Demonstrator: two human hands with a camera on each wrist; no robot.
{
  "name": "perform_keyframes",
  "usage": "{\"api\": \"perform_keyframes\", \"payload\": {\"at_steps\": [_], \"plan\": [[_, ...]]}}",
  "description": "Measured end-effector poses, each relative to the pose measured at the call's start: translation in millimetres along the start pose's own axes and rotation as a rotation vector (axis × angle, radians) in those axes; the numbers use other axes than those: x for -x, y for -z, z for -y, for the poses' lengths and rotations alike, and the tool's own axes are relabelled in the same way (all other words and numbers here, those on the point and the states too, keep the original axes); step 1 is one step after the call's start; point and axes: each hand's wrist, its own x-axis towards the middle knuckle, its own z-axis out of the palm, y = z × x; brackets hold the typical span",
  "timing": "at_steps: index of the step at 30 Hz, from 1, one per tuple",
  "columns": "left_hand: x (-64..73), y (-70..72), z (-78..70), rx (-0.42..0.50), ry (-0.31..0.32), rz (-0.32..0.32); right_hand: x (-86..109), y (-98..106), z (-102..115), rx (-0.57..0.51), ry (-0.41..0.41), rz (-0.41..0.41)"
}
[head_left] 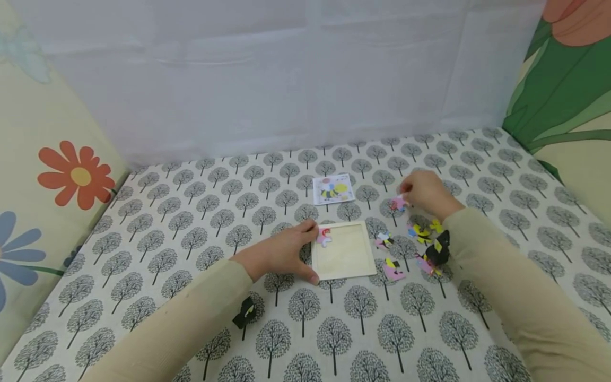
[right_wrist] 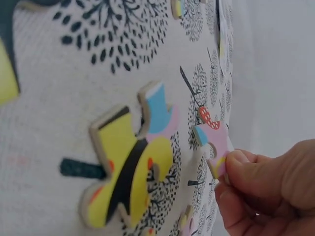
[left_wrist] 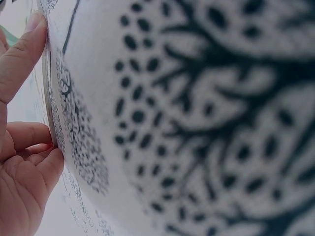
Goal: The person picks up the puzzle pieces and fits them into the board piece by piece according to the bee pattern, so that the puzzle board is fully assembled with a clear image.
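Observation:
In the head view my left hand (head_left: pixel 285 248) holds a pale wooden puzzle tray (head_left: pixel 345 274) at its left side, fingers by the upper left corner and thumb by the lower left. One pink and red puzzle piece (head_left: pixel 325 239) lies inside the tray's upper left corner. To the right, beyond the loose pieces, my right hand (head_left: pixel 426 192) pinches a pink puzzle piece (right_wrist: pixel 216 137) with a red patch and a blue edge between thumb and fingers. The right wrist view shows a yellow and black piece (right_wrist: pixel 130 169) and a blue and pink piece (right_wrist: pixel 158 109) near that hand.
A picture card (head_left: pixel 333 189) with a bee lies behind the tray. Right of the tray are several loose pieces, among them a pink and yellow one (head_left: pixel 393 269) and black ones (head_left: pixel 439 248). Another black piece (head_left: pixel 245 313) sits by my left forearm. A white cloth (head_left: pixel 296 79) hangs behind.

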Motion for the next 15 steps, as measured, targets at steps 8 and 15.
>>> {"api": "perform_keyframes", "payload": {"at_steps": [8, 15], "plan": [[-0.6, -1.4, 0.5, -0.001, 0.010, 0.009, 3.3, 3.4, -9.8, -0.158, -0.064, 0.062], [-1.1, -1.9, 0.7, 0.000, 0.022, 0.015, 4.1, 5.4, -14.1, -0.374, -0.094, 0.130]]}}
